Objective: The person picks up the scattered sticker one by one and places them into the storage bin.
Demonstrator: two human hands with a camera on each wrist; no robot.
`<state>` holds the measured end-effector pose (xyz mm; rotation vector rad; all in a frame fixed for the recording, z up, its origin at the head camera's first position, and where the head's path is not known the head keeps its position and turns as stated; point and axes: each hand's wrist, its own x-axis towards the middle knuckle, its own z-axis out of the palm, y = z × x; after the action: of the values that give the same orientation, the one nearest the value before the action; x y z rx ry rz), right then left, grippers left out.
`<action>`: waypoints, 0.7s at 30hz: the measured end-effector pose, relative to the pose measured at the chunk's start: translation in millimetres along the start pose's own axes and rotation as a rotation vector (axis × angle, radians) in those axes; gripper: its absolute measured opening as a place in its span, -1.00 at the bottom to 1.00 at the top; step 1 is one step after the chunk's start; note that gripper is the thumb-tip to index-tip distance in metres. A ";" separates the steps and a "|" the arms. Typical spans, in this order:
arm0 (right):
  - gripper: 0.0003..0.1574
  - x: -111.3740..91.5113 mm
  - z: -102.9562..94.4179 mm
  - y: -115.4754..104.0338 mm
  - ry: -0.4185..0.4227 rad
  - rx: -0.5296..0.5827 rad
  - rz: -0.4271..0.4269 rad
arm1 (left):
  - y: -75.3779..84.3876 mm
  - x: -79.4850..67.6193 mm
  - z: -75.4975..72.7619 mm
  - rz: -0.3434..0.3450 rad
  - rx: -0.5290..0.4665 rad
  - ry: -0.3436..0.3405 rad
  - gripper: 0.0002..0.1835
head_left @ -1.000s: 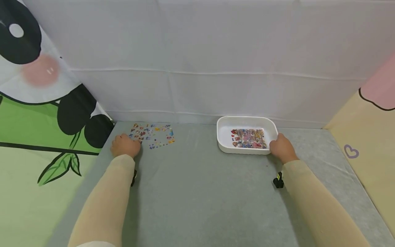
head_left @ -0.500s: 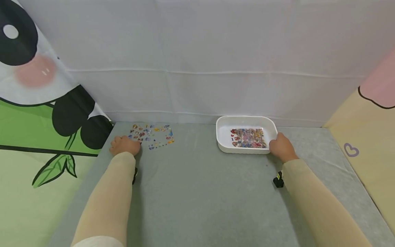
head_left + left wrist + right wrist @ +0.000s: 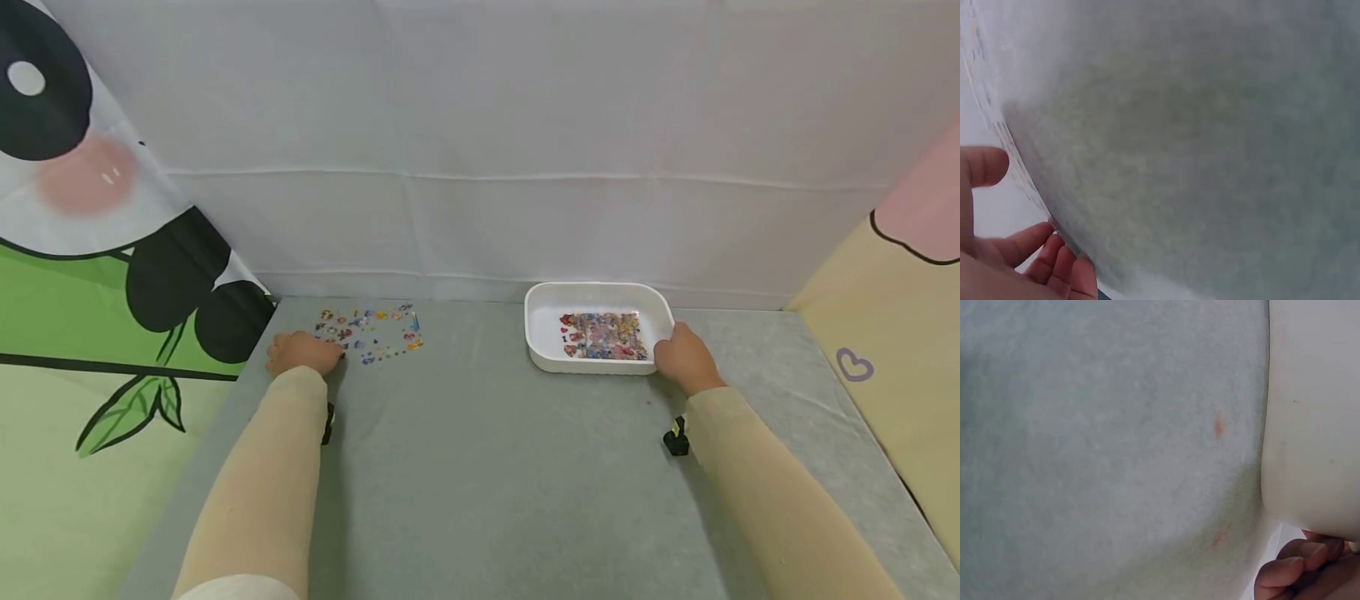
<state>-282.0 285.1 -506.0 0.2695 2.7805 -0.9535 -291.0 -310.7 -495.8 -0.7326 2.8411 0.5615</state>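
Note:
My left hand rests at the near left corner of a clear sticker sheet, which lies flat on the grey cloth and carries many small colourful stickers. In the left wrist view, the thumb of that hand stands apart from the fingers, whose tips touch the cloth by the sheet's edge. My right hand grips the right end of a white plastic tray. Inside the tray lies another batch of colourful stickers. Seen from the right wrist, curled fingers are at the tray's end wall.
Grey cloth covers the table. A white sheet hangs along its back edge. Printed cloths stand at the left and right. A dark wrist camera sits below the right wrist.
The fingers of my left hand have shifted slightly at the sheet's corner. My right hand and the tray stay in place.

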 end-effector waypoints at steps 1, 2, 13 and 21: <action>-0.22 0.3 0.2 0.3 0.001 0.001 0.002 | 0.0 0.4 0.8 -0.007 -0.001 0.011 -0.27; -0.22 0.8 0.4 0.7 0.002 0.004 0.004 | 0.3 0.6 1.7 -0.016 -0.002 0.025 -0.28; -0.22 3.3 1.5 4.0 0.009 0.009 0.000 | 6.6 -1.6 5.4 -0.087 0.003 0.087 -0.37; -0.22 3.6 0.7 4.8 0.002 0.002 -0.007 | 8.8 -4.4 6.2 -0.091 0.043 0.098 -0.43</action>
<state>-284.2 288.8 -510.2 0.2611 2.7839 -0.9588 -291.2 -299.2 -497.7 -0.8998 2.8807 0.4622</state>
